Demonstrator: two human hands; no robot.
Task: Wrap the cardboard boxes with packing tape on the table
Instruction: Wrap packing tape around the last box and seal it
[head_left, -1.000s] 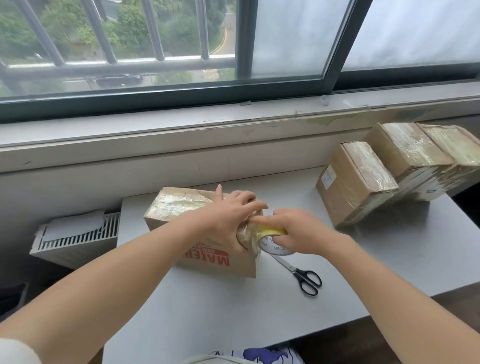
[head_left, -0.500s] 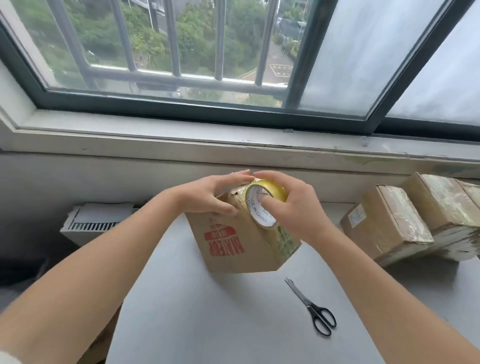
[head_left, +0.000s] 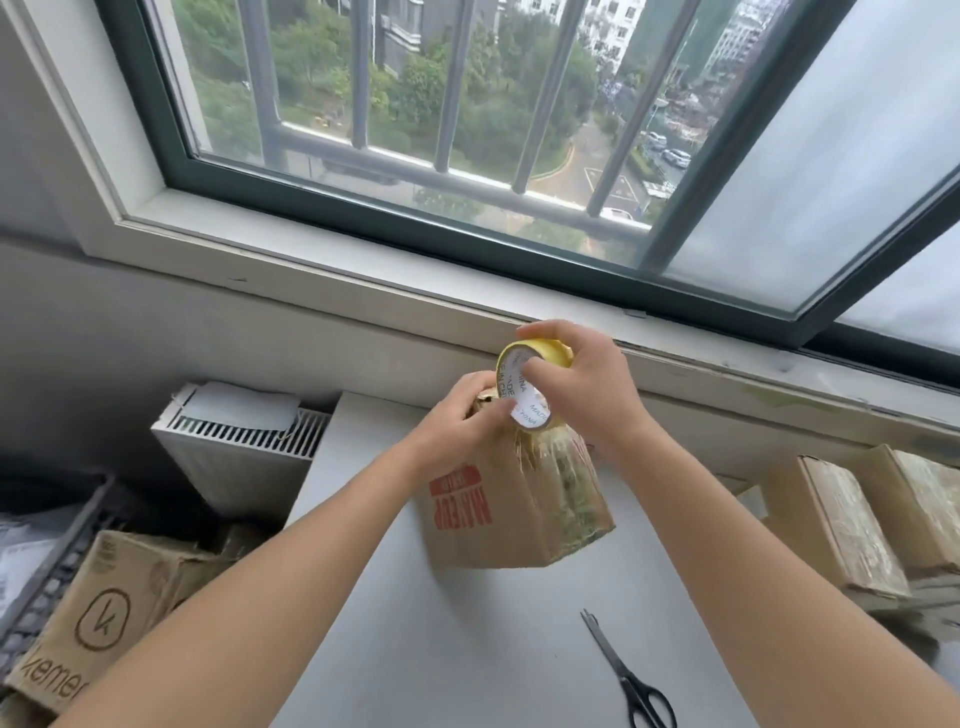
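Note:
A cardboard box (head_left: 498, 525) with red lettering stands on end on the grey table (head_left: 467, 649), one side covered in shiny tape. My left hand (head_left: 457, 431) grips the box's top edge. My right hand (head_left: 582, 384) holds the yellow roll of packing tape (head_left: 530, 384) just above that top, thumb in its white core. Tape runs from the roll down onto the box.
Black scissors (head_left: 631, 675) lie on the table in front of the box. Taped boxes (head_left: 852, 525) are stacked at the right edge. A white radiator (head_left: 234, 447) stands left of the table, with a brown carton (head_left: 104, 618) on the floor below. The window sill runs behind.
The box went from lying flat to standing on end. My right hand carried the tape roll from the box's right side up over its top. The view tilted upward.

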